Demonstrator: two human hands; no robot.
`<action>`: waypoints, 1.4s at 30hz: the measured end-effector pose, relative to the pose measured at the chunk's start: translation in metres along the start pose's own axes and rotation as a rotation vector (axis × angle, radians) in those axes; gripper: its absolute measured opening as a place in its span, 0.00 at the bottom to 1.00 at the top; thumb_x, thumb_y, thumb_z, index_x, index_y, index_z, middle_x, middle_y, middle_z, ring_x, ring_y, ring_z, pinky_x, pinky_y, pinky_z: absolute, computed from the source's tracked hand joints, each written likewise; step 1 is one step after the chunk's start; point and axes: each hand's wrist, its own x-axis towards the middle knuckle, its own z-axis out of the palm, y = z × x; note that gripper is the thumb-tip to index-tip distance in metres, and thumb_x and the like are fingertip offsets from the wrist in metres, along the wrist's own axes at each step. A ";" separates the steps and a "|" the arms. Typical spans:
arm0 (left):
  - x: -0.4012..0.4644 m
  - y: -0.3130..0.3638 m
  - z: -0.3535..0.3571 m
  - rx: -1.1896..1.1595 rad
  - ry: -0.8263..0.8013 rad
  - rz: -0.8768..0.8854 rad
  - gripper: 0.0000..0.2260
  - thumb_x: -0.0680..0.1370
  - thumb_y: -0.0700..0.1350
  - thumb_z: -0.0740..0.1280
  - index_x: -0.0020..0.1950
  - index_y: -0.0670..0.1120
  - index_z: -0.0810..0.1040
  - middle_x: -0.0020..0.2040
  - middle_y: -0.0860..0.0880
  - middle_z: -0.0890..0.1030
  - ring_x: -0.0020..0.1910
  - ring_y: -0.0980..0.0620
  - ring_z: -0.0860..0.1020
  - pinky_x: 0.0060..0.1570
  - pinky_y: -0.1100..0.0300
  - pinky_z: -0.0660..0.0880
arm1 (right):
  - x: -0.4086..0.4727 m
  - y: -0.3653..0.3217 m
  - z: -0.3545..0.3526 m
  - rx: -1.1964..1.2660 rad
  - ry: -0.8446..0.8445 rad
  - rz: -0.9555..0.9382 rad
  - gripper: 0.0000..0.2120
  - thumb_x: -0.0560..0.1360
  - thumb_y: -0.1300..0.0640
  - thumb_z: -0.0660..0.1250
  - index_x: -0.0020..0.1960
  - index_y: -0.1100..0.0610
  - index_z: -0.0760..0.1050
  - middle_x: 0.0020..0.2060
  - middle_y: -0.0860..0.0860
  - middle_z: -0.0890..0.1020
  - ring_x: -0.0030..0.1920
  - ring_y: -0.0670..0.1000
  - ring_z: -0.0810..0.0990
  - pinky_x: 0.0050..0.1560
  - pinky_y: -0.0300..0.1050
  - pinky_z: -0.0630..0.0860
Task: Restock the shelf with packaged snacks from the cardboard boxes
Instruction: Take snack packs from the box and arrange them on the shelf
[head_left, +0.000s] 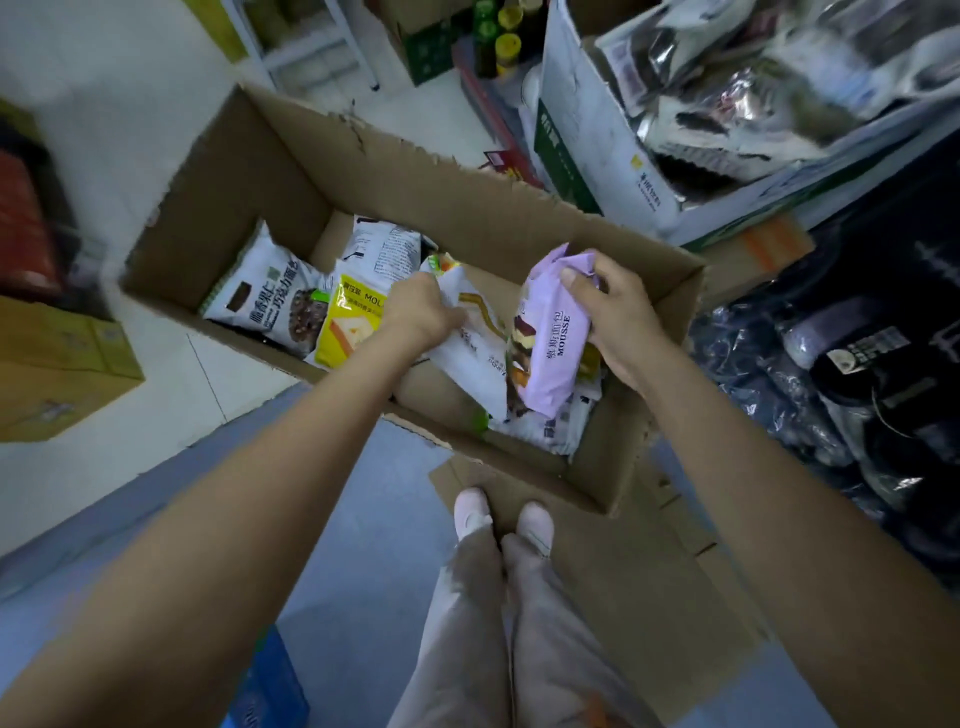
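An open cardboard box (249, 182) lies on the floor in front of me with several snack packets inside. My right hand (618, 317) grips the top of a lilac mousse-bread packet (553, 348) and holds it upright over the box's right end. My left hand (421, 312) grips a white packet with a gold stripe (475, 343) right beside it. A white chocolate-nut packet (270, 296) and a yellow toast packet (348, 322) lie at the box's left end. No shelf board shows near my hands.
A white carton (587, 140) full of silvery bags stands at the back right. Dark plastic-wrapped packs (831, 364) pile up on the right. A yellow carton (57, 364) sits at the left. My feet (501, 514) stand on flattened cardboard (623, 587) below the box.
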 end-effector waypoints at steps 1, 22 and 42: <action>-0.008 0.005 -0.003 0.006 0.035 0.023 0.13 0.76 0.45 0.67 0.49 0.35 0.74 0.56 0.31 0.76 0.56 0.36 0.75 0.50 0.48 0.72 | -0.004 -0.010 -0.002 0.110 -0.019 0.015 0.06 0.80 0.59 0.60 0.48 0.55 0.76 0.45 0.55 0.80 0.49 0.51 0.78 0.52 0.47 0.75; -0.231 0.147 -0.130 0.012 0.800 0.726 0.27 0.79 0.43 0.61 0.76 0.44 0.56 0.52 0.43 0.78 0.58 0.42 0.70 0.35 0.55 0.62 | -0.182 -0.219 -0.079 0.419 0.551 -0.235 0.35 0.58 0.57 0.70 0.64 0.62 0.66 0.53 0.59 0.78 0.53 0.60 0.80 0.54 0.55 0.78; -0.333 0.409 -0.140 -0.267 0.740 1.246 0.17 0.79 0.45 0.59 0.68 0.48 0.69 0.58 0.45 0.75 0.57 0.43 0.75 0.45 0.56 0.67 | -0.291 -0.326 -0.335 0.357 1.061 -0.581 0.05 0.76 0.59 0.61 0.47 0.50 0.66 0.56 0.63 0.77 0.56 0.62 0.79 0.57 0.62 0.76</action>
